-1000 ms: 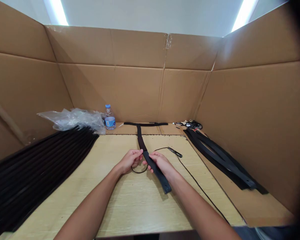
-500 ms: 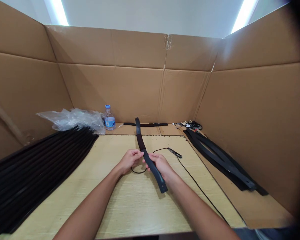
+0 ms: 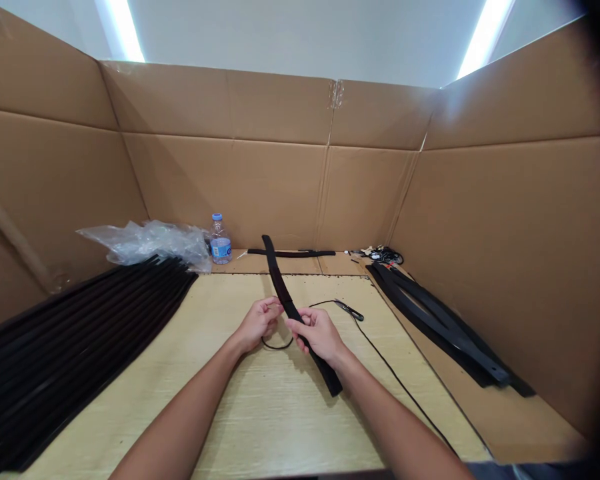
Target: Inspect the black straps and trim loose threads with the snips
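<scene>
A long, slightly curved black strip (image 3: 281,288) slants across the middle of the table, raised in both hands. A darker sleeve-like band covers part of its upper half. My right hand (image 3: 321,333) is closed around the lower half, thumb lying on top. At the left edge of the strip, just below the band, the fingertips of my left hand (image 3: 257,323) are pinched together. A thin black cord (image 3: 279,347) loops below my left hand and passes behind the strip; whether the left fingers also grip it cannot be seen.
Small black thread snips (image 3: 350,310) lie right of the hands, beside the cord. Many black strips (image 3: 80,340) are spread at left, more (image 3: 440,327) at right. A plastic bag (image 3: 150,241), a water bottle (image 3: 221,241) and another strip (image 3: 293,253) are along the back, under cardboard walls.
The strip has been rolled about its length, so its smooth face with the end hole is turned away. My right thumb has moved onto its top. My left hand has barely moved.
</scene>
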Action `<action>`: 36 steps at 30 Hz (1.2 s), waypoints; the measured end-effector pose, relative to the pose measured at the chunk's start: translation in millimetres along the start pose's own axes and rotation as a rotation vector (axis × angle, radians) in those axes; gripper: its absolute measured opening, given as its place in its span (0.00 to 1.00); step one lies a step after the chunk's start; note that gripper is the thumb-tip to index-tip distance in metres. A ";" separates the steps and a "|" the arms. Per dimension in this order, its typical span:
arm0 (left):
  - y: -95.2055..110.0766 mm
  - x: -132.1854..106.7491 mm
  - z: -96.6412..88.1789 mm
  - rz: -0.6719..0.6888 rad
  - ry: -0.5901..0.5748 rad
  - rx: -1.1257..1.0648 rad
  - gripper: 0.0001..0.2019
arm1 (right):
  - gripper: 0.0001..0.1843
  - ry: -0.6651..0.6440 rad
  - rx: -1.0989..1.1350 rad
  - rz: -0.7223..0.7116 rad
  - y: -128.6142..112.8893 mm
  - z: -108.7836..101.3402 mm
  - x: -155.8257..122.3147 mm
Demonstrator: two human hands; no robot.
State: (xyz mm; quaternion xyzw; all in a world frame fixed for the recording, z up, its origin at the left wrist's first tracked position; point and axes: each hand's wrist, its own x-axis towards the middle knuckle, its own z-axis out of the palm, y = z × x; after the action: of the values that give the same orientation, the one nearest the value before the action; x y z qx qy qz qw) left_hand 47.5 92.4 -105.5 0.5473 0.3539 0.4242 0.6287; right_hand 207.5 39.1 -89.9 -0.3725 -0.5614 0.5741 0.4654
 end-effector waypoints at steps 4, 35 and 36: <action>-3.7 1.5 1.2 0.048 0.080 -0.027 0.21 | 0.19 -0.123 -0.078 -0.015 0.1 2.9 -5.6; -3.1 1.9 21.3 0.199 0.107 0.022 0.21 | 0.19 -0.375 -0.096 0.118 -4.0 21.0 -22.8; -3.5 1.9 20.4 0.212 0.144 0.049 0.21 | 0.19 -0.359 -0.068 0.108 -4.1 20.8 -22.7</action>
State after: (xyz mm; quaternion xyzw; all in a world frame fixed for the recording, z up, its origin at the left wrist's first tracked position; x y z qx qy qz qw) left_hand 67.3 86.2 -105.8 0.5647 0.3486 0.5178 0.5399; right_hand 194.7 11.0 -86.1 -0.3089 -0.6338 0.6362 0.3134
